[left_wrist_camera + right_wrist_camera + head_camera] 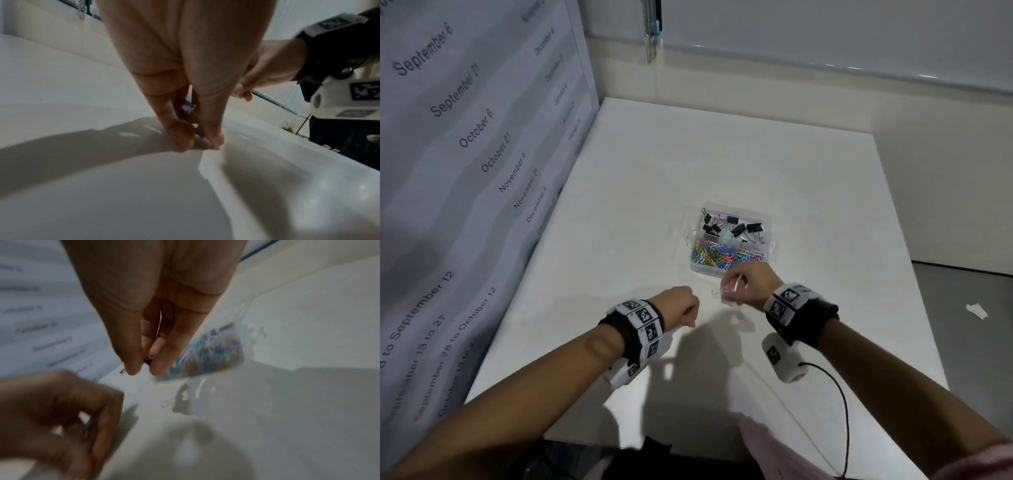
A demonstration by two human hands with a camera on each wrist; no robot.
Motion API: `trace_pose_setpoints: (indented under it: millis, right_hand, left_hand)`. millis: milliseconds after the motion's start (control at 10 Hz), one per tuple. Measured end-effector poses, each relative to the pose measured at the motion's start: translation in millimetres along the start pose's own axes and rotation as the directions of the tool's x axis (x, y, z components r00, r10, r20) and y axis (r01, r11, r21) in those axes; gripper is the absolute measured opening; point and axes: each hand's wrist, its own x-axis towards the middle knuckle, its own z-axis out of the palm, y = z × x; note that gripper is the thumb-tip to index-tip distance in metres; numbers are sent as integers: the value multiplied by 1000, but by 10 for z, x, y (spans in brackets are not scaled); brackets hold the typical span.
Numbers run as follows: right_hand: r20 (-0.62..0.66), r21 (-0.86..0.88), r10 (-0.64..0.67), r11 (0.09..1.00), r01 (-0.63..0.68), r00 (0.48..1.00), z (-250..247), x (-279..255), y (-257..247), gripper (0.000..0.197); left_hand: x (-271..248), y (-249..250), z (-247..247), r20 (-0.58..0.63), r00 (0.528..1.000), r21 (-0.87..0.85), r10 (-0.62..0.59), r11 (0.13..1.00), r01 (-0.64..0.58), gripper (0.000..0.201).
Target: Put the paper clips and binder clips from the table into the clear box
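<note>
The clear box (pixel 768 219) stands mid-table, with black and pastel binder clips (pixel 736 226) in its far part and coloured paper clips (pixel 722 255) in its near part. Just in front of it my right hand (pixel 729 291) pinches a few paper clips, one of them pink (pixel 736 282); the right wrist view shows a dark clip (pixel 148 361) between thumb and finger. A pale clip (pixel 716 292) lies on the table beside that hand. To the left, my left hand (pixel 691 320) is curled with its fingertips (pixel 185 142) on the tabletop, holding purple clips (pixel 188 110).
A panel printed with dates (pixel 465 154) walls off the table's left side. The white table (pixel 756 154) ends at a right edge with grey floor beyond, where a paper scrap (pixel 976 310) lies. A black cable (pixel 842 411) hangs from my right wrist.
</note>
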Motion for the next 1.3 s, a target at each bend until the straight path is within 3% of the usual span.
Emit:
trace_pose_setpoints:
  millis: [100, 200, 300, 500, 600, 700, 800, 900, 1100, 1200, 1300]
  right_hand:
    - [-182, 78, 54, 996, -40, 982, -319, 154, 22, 12]
    - [-365, 204, 180, 973, -110, 914, -528, 320, 100, 17]
    - [-412, 268, 258, 951, -154, 874, -585, 390, 184, 28]
    - [-394, 282, 286, 942, -181, 874, -513, 164, 252, 29]
    - [-427, 379, 334, 910, -169, 841, -475, -4, 299, 26]
    - [-463, 434, 364, 888, -152, 808, -423, -219, 294, 25]
    - [-487, 445, 355, 887, -123, 798, -386, -475, 268, 24]
    - [-509, 464, 362, 880, -106, 781, -396, -734, 271, 23]
    - [-568, 474, 344, 879, -44, 748, -596, -1269, 297, 28]
    - [-634, 418, 286, 908, 7, 718, -830, -1538, 266, 33]
    - [-745, 338, 190, 934, 116, 639, -1170, -1850, 24, 31]
  left_hand:
    - [137, 130, -157, -16, 999, -34, 38, 999, -39, 13]
    - [255, 291, -434, -139, 988, -154, 71, 984, -93, 8]
    - [382, 404, -773, -285, 958, -267, 29, 958, -108, 5]
    - [685, 486, -1083, -441, 888, -445, -132, 891, -88, 11]
    - [798, 470, -1072, -459, 865, -511, -204, 857, -70, 13]
    - [863, 376, -1074, -362, 910, -496, -201, 868, -6, 32]
    - [785, 262, -1052, -329, 922, -511, -203, 859, 7, 39]
    - [484, 210, -986, -376, 908, -544, -185, 837, -55, 37]
    - [-242, -72, -544, -301, 947, -553, -110, 829, -80, 25]
    - [-615, -240, -233, -279, 948, -580, -153, 814, -39, 38]
    - [-985, -454, 152, -248, 955, -584, -163, 812, -13, 34]
